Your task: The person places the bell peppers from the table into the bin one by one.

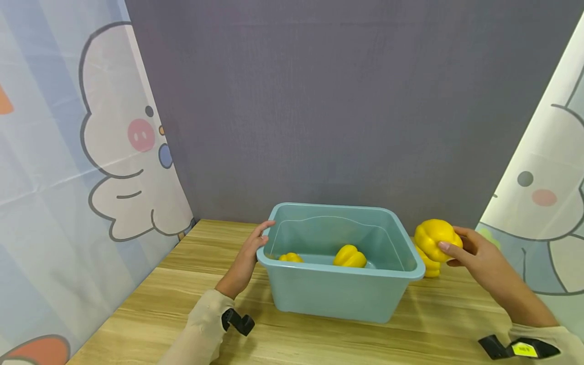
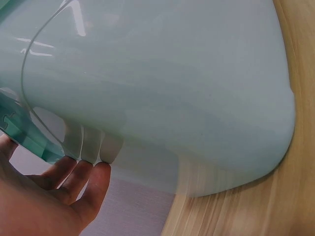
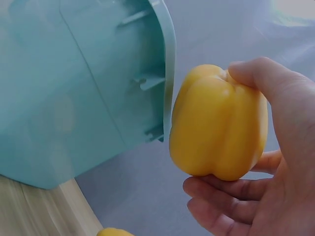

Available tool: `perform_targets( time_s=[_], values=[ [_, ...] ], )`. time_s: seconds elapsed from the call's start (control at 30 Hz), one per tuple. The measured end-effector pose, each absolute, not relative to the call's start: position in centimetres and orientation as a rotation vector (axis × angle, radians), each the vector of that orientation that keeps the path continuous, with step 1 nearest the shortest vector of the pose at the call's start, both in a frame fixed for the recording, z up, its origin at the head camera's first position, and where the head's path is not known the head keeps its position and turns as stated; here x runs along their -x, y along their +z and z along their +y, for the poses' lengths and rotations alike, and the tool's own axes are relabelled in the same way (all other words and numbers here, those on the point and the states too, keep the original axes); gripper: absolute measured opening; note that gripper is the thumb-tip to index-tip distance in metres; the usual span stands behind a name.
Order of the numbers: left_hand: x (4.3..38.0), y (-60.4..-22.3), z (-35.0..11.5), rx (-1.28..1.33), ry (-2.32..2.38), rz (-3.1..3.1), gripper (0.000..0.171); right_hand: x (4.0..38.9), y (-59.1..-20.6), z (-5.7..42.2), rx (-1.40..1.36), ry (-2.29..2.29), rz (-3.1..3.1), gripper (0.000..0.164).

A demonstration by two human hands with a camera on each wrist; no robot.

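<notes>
A light blue plastic bin (image 1: 337, 294) stands on the wooden table. My left hand (image 1: 246, 256) holds its left rim; in the left wrist view the fingertips (image 2: 101, 172) touch the outer wall. Inside the bin lie two yellow bell peppers, one near the middle (image 1: 350, 256) and another at the left (image 1: 291, 257), partly hidden by the front rim. Just right of the bin, my right hand (image 1: 479, 256) holds a yellow bell pepper (image 3: 219, 123) between thumb and fingers, at about rim height. Below it, more yellow pepper (image 1: 430, 266) shows on the table, partly covered.
The wooden table (image 1: 182, 299) runs under the bin and both arms. A grey cloth (image 1: 310, 101) hangs behind it. Curtains printed with cartoon animals flank it at left (image 1: 50, 203) and right (image 1: 543, 233).
</notes>
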State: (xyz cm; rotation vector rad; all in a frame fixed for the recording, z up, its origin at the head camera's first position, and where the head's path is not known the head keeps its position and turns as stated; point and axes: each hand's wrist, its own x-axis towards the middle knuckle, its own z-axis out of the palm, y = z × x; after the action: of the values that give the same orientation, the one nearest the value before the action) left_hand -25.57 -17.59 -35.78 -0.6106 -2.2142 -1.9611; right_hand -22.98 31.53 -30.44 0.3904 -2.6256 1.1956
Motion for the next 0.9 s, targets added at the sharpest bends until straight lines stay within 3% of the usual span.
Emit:
perform_targets(
  time_s=[0.9],
  values=[
    [25.5,-35.8,-17.6,0.594,-1.974,-2.205,0.055,23.4,-29.0,29.3,-0.459,1.277,-2.556,0.063]
  ],
)
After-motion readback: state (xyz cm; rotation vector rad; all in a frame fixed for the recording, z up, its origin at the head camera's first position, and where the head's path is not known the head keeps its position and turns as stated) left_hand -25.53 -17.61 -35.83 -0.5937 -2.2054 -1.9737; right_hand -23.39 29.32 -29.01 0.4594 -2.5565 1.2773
